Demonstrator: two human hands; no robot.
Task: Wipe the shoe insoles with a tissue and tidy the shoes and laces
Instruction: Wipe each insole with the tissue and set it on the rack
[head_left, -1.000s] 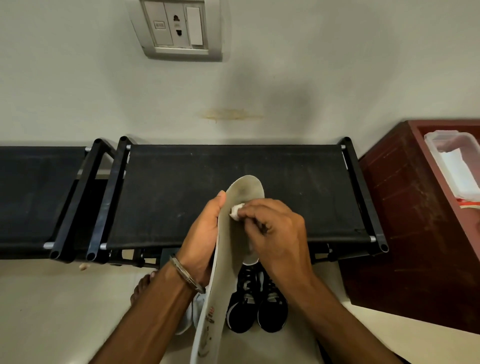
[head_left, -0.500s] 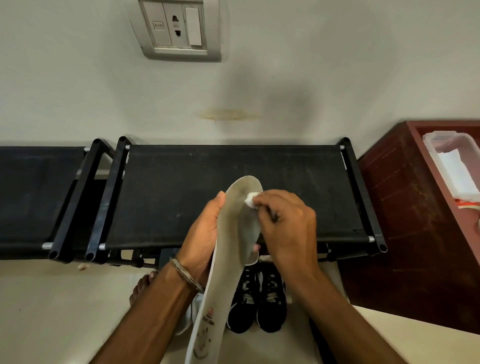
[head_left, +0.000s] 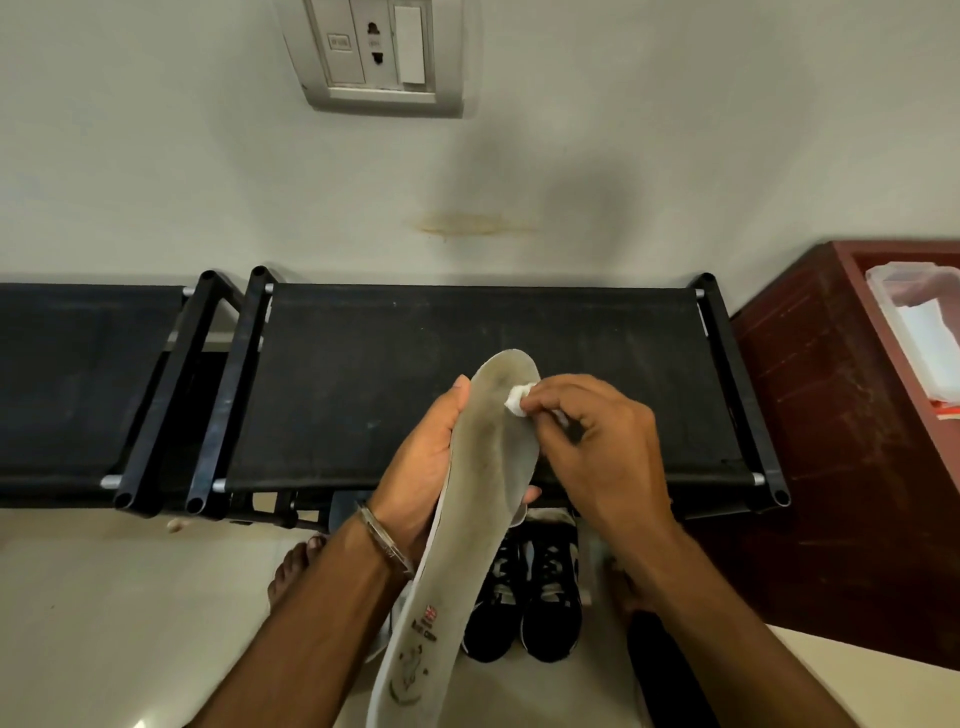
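Insole held up and wiped near its toe end.

The left hand (head_left: 423, 467) grips the long grey insole (head_left: 467, 519) from behind at its middle, toe end up, in front of the black fabric rack (head_left: 363, 364). The right hand (head_left: 597, 447) pinches a small white tissue (head_left: 517, 399) wad in curled fingers and presses it on the insole's upper right edge. Below, a pair of black shoes (head_left: 524, 597) stands on the pale floor (head_left: 104, 623), toes toward the person.

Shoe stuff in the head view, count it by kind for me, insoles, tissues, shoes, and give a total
Insoles: 1, the grey insole, held by the left hand
Tissues: 1, the white tissue, pinched by the right hand
Shoes: 2, the black shoes on the floor
Total: 4
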